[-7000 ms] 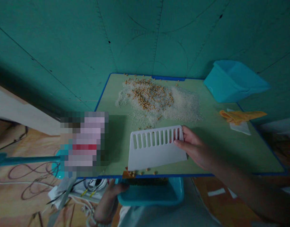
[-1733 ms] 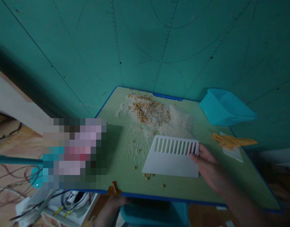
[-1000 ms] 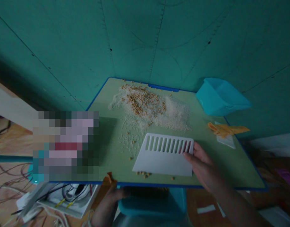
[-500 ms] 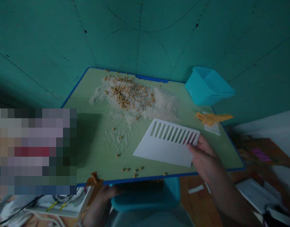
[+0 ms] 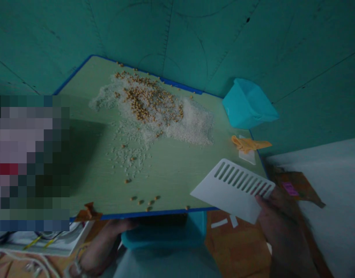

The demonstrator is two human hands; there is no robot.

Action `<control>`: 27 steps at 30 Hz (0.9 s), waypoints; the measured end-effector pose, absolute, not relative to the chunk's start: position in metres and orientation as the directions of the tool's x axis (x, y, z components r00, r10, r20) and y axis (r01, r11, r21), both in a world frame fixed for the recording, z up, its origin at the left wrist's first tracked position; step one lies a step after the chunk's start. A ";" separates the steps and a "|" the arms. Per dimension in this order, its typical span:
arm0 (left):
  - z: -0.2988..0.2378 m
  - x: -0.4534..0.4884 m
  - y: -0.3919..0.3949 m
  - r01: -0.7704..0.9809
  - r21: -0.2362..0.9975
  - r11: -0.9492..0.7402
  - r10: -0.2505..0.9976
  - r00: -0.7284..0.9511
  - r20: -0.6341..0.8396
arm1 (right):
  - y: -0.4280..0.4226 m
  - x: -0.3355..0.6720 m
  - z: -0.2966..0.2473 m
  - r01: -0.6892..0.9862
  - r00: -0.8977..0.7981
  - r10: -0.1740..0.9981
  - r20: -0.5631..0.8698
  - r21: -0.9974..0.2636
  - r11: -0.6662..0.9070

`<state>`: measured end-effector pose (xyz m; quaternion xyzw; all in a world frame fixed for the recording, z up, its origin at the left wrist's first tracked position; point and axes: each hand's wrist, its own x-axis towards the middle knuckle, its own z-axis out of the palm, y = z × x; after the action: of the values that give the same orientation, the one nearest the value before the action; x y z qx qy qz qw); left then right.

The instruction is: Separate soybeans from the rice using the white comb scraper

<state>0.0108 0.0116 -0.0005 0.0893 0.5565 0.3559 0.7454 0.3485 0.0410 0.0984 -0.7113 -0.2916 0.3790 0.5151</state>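
Note:
My right hand (image 5: pixel 277 214) grips a white plastic scraper (image 5: pixel 235 199) with a row of slots by its right end, thumb on top, above the table's front right corner. Below the front edge, my left hand (image 5: pixel 119 227) holds the left side of a blue plastic bin (image 5: pixel 166 242); the table hides its fingertips. The bin's inside is dark. On the pale green table (image 5: pixel 171 170) lies a spread of white rice (image 5: pixel 191 123) with yellowish soybeans (image 5: pixel 139 104) over it. Several loose soybeans (image 5: pixel 151 202) lie near the front edge.
A blue open container (image 5: pixel 248 104) stands at the back right against the green wall (image 5: pixel 137 31). An orange cloth (image 5: pixel 249 144) lies over a white piece at the right edge. A tray of cables (image 5: pixel 50 239) is on the floor at left. Pixelation covers the far left.
My right hand has moved the scraper right and slightly down, away from the rice. The view has shifted, so the table sits further left. My left hand stays at the bin.

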 end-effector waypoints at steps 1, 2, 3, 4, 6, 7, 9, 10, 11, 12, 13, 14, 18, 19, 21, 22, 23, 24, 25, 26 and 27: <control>0.001 0.013 0.012 -0.426 0.535 0.730 0.630 0.116 -0.768 | 0.039 0.345 0.097 -0.005 0.528 0.806 -0.268 -0.950 -0.312; 0.002 0.014 0.012 -0.423 0.534 0.732 0.633 0.132 -0.763 | 0.037 0.340 0.094 -0.035 0.493 0.816 -0.302 -0.944 -0.329; 0.003 0.014 0.012 -0.430 0.545 0.720 0.649 0.139 -0.748 | 0.036 0.335 0.092 -0.055 0.454 0.827 -0.331 -0.937 -0.345; 0.004 0.014 0.011 -0.442 0.560 0.700 0.671 0.139 -0.729 | 0.036 0.330 0.089 -0.064 0.412 0.840 -0.353 -0.931 -0.360; 0.003 0.012 0.009 -0.460 0.593 0.661 0.708 0.118 -0.696 | 0.040 0.320 0.087 -0.071 0.345 0.865 -0.365 -0.929 -0.363; 0.002 0.011 0.008 -0.462 0.601 0.652 0.716 0.115 -0.688 | 0.044 0.315 0.087 -0.084 0.317 0.878 -0.360 -0.932 -0.352; 0.001 0.008 0.004 -0.478 0.591 0.649 0.720 0.135 -0.681 | 0.056 0.305 0.089 -0.126 0.287 0.903 -0.319 -0.947 -0.294; 0.002 0.006 0.002 -0.496 0.575 0.651 0.718 0.156 -0.678 | 0.062 0.299 0.091 -0.149 0.287 0.913 -0.288 -0.956 -0.255; 0.002 0.005 0.001 -0.522 0.553 0.649 0.717 0.177 -0.674 | 0.070 0.294 0.092 -0.168 0.291 0.920 -0.262 -0.961 -0.220; 0.003 0.004 0.000 -0.553 0.532 0.642 0.719 0.193 -0.668 | 0.076 0.289 0.093 -0.180 0.289 0.926 -0.244 -0.964 -0.197; 0.005 0.003 -0.001 -0.580 0.515 0.631 0.724 0.201 -0.660 | 0.083 0.284 0.093 -0.184 0.287 0.930 -0.230 -0.966 -0.182; 0.006 0.002 -0.001 -0.601 0.506 0.618 0.731 0.203 -0.652 | 0.088 0.280 0.093 -0.182 0.280 0.934 -0.223 -0.967 -0.177; 0.010 -0.007 -0.004 -0.622 0.507 0.597 0.734 0.169 -0.657 | 0.095 0.268 0.086 -0.171 0.187 0.943 -0.275 -0.954 -0.245; 0.009 -0.011 -0.004 -0.615 0.516 0.597 0.732 0.154 -0.663 | 0.094 0.267 0.085 -0.176 0.155 0.942 -0.297 -0.947 -0.270; 0.007 -0.018 -0.007 -0.598 0.526 0.605 0.723 0.136 -0.677 | 0.089 0.263 0.086 -0.188 0.094 0.940 -0.328 -0.933 -0.307; 0.006 -0.022 -0.009 -0.592 0.524 0.612 0.719 0.140 -0.681 | 0.086 0.262 0.086 -0.193 0.074 0.941 -0.331 -0.930 -0.312; 0.005 -0.024 -0.010 -0.591 0.521 0.616 0.716 0.143 -0.684 | 0.084 0.260 0.088 -0.200 0.058 0.942 -0.332 -0.928 -0.315; 0.004 -0.026 -0.011 -0.595 0.514 0.618 0.712 0.148 -0.686 | 0.082 0.259 0.089 -0.208 0.046 0.941 -0.335 -0.925 -0.319; 0.004 -0.028 -0.012 -0.604 0.506 0.616 0.713 0.154 -0.684 | 0.080 0.259 0.090 -0.218 0.044 0.939 -0.342 -0.920 -0.325; 0.004 -0.028 -0.013 -0.614 0.500 0.610 0.718 0.161 -0.677 | 0.080 0.259 0.091 -0.230 0.054 0.936 -0.349 -0.916 -0.328; 0.004 -0.028 -0.013 -0.624 0.497 0.603 0.723 0.164 -0.671 | 0.080 0.259 0.091 -0.244 0.073 0.931 -0.357 -0.912 -0.330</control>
<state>-0.0282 -0.0130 0.0041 0.0528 0.4712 0.4425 0.7612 0.2594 0.0803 0.0912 -0.5477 -0.3138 0.6042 0.4863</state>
